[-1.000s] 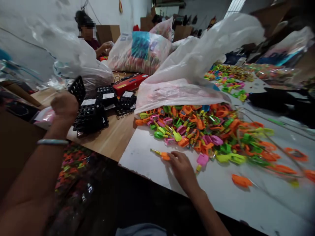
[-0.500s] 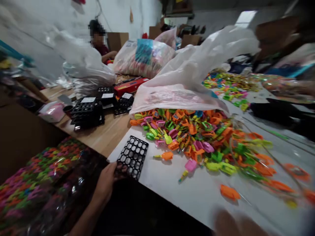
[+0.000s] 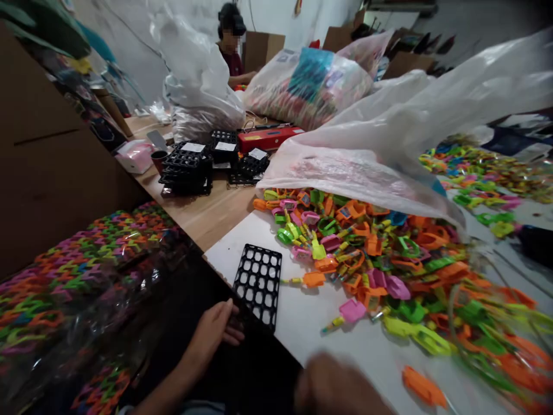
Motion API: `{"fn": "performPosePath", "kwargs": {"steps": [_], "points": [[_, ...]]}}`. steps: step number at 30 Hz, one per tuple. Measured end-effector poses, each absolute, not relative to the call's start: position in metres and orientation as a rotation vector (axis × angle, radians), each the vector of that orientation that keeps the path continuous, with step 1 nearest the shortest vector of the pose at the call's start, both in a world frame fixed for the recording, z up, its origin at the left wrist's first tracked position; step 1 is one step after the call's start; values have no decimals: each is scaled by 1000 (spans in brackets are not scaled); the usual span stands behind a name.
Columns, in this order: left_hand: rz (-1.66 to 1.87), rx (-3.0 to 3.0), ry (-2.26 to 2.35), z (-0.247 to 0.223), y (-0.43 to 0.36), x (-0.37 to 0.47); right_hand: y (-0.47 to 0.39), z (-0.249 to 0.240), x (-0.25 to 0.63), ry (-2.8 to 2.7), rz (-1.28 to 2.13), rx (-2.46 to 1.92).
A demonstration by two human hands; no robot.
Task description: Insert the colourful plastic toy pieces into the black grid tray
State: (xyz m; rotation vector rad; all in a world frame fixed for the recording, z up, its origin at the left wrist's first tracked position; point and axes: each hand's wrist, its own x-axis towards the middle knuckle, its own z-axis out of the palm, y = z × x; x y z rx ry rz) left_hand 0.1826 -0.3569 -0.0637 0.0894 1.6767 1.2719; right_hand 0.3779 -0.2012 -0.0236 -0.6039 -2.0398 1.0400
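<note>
The black grid tray [image 3: 260, 283] now lies flat on the white tabletop [image 3: 298, 331], close to its near edge, its openings showing the white surface beneath. Half a second ago the left hand [image 3: 218, 325] had that tray by its near corner; now the hand has come off it and sits just beside, at the tray's 8 o'clock, fingers loosely parted and, as far as can be seen, grasping nothing. In working terms, I judge that the tabletop alone carries the tray and that the left hand is free. The right hand [image 3: 330, 383] is a blur at the tray's 5 o'clock, farther into view than half a second ago; whether it is clenched on anything I cannot tell. At 3 o'clock, just beside the tray, lies an orange piece [image 3: 313, 280] with its yellow tip toward the grid, and a pink piece [image 3: 353, 311] lies a little beyond. The heap of bright pieces [image 3: 371, 242] spreads from 2 o'clock round to 4, so loose pieces appear within easy reach. Past it, at 1 o'clock, slumps a white bag [image 3: 345, 164]. A stack of black trays [image 3: 185, 173] stands at 11 o'clock on the wooden tabletop [image 3: 216, 216], with a red box [image 3: 268, 138] and a co-worker [image 3: 233, 60] toward 12.
</note>
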Motion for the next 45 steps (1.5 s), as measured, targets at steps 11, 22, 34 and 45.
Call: {"fn": "performPosePath", "kwargs": {"steps": [11,22,34,45], "points": [[718,819,1992,-69,-371,146,-193,-66,357,-2461,440,-1585],[699,1661,2119,-73,-257,67,-167,-51,267,-1850,1236,-1146],[615,1629,2373,-71,-254,109,-137,-80,207,-1700,1331,-1106],[712,1651,2499,-78,-253,127,-148,-83,211,-2182,852,-1070]]}}
